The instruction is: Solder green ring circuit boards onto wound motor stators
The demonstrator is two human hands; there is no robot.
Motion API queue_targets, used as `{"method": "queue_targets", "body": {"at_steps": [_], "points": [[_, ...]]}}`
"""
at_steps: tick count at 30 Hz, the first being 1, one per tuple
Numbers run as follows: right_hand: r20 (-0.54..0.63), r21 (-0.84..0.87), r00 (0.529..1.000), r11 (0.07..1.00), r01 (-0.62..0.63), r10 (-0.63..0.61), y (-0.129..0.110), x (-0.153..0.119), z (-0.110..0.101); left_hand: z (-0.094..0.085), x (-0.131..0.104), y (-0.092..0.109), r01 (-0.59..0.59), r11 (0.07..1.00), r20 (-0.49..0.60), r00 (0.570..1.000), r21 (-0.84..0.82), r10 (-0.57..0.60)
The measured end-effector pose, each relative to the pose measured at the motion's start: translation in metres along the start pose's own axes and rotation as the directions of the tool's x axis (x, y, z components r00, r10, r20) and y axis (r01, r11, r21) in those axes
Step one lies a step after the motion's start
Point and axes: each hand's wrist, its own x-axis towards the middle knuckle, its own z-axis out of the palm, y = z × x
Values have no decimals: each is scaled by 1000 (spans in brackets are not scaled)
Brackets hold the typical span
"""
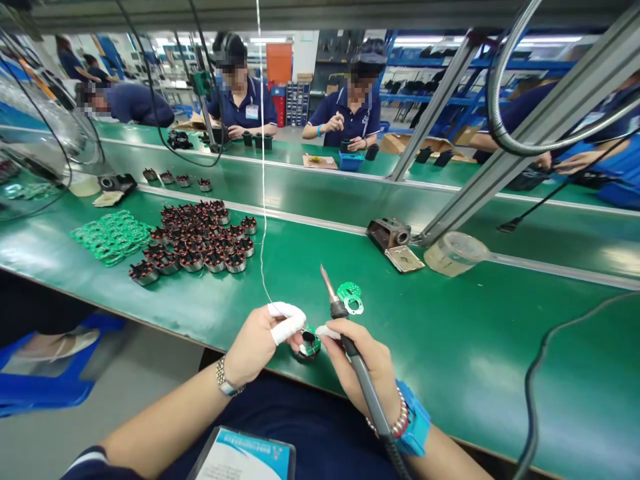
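Note:
At the near table edge, a motor stator with a green ring board on top sits between my hands. My left hand, with white-covered fingertips, is closed near the board's left side; a thin solder wire hangs down to its fingers. My right hand grips a soldering iron whose tip points up and away from the stator. That hand's thumb and index finger are close to the board's right side. Just beyond the iron lie loose green ring boards.
Rows of copper-wound stators and a pile of green boards lie at the left. An iron stand, a round plastic tub and a slanted metal post are at the right. A cable curves along the right. People work across the table.

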Motion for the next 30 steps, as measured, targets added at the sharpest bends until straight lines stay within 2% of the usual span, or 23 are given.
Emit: {"method": "queue_targets", "body": {"at_steps": [5,8,11,16,23,30], "points": [[21,-71,1000,997,20,-19,1,-5,-11,-17,-7,-2,60,976,-39,998,209,-53],[74,-94,995,992,80,-73,1,-8,-27,-33,-9,-3,101,969,-99,992,225,-80],[145,-35,985,994,102,-96,2,-9,-38,-41,-9,-7,105,973,-144,987,206,-76],[187,47,980,998,52,-60,3,-11,-36,-40,-6,-13,87,981,-135,989,175,-64],[203,53,977,997,56,-66,6,-13,-29,-39,-3,-15,85,982,-118,991,166,-66],[210,52,976,997,51,-61,5,-12,-30,-39,-2,-16,90,984,-106,992,154,-74]]}}
